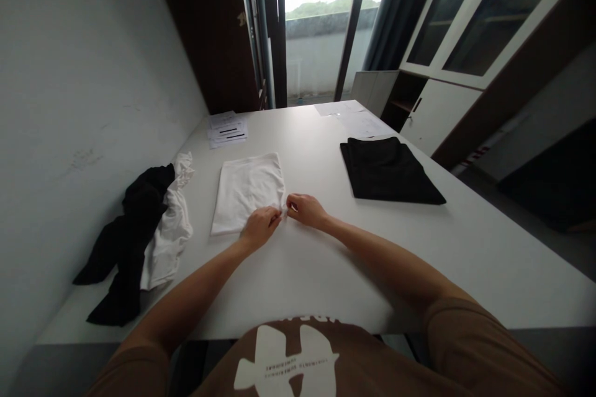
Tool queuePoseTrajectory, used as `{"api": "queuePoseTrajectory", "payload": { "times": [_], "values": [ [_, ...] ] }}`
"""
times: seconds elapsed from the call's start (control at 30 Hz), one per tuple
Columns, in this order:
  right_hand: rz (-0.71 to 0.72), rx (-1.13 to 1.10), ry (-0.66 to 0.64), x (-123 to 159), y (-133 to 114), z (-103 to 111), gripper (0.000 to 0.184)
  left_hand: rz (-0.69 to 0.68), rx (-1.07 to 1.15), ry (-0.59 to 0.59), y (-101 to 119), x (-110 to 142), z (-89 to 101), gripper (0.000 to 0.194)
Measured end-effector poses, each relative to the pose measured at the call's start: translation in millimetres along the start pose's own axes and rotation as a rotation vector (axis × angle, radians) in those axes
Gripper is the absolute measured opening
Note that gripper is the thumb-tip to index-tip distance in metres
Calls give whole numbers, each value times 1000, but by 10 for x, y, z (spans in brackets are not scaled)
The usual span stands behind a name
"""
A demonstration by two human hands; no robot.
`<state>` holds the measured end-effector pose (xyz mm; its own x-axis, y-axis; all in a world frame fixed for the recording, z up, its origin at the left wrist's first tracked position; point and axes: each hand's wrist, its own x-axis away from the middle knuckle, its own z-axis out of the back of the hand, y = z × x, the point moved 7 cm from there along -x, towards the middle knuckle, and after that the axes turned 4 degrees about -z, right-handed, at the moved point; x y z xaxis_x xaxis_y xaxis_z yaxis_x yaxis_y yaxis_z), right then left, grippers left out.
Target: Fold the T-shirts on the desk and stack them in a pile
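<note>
A white cloth garment (249, 183), folded into a flat rectangle, lies in front of me on the table. At its near right corner my left hand (263, 223) pinches the fabric, its fingers closed on the edge. Just to the right, my right hand (305, 208) is also closed, thumb against fingers, at the same corner. A small bit of white cloth seems to run between the two hands. The exact kind of garment cannot be made out.
A folded black garment (388, 170) lies on the white table (326, 273) at the right. Crumpled black clothing (128, 242) and crumpled white clothing (170, 232) lie by the left wall. Paper sheets (227, 130) sit at the back left, more papers (351, 119) at the back right.
</note>
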<state>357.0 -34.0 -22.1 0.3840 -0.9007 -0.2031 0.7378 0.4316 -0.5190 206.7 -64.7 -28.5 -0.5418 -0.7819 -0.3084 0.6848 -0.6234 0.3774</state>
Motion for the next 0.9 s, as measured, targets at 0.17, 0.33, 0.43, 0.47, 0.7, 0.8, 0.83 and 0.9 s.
{"api": "queuePoseTrajectory", "payload": {
  "times": [0.17, 0.33, 0.43, 0.47, 0.7, 0.8, 0.83, 0.9],
  "values": [
    [81, 165, -108, 14, 24, 49, 9, 11, 26, -23, 23, -10, 9, 4],
    [186, 177, -171, 31, 20, 40, 11, -7, 9, -32, 40, 1, 7, 9],
    [226, 142, -199, 48, 47, 62, 12, -35, -3, -24, 35, 8, -10, 4],
    [223, 118, -195, 50, 63, 79, 13, -43, -4, -19, 33, 10, -14, 3],
    [259, -116, -152, 59, -14, 0, 15, -90, 50, 57, 51, 27, 44, 7],
    [287, -146, -128, 32, -37, -35, 20, -108, 37, 75, 81, 29, 70, 11],
    [304, -142, -144, 25, -32, -38, 20, -114, 25, 69, 92, 27, 67, 11],
    [333, -125, -189, 17, -1, -26, 17, -118, -7, 43, 103, 22, 46, 12]
  ]
}}
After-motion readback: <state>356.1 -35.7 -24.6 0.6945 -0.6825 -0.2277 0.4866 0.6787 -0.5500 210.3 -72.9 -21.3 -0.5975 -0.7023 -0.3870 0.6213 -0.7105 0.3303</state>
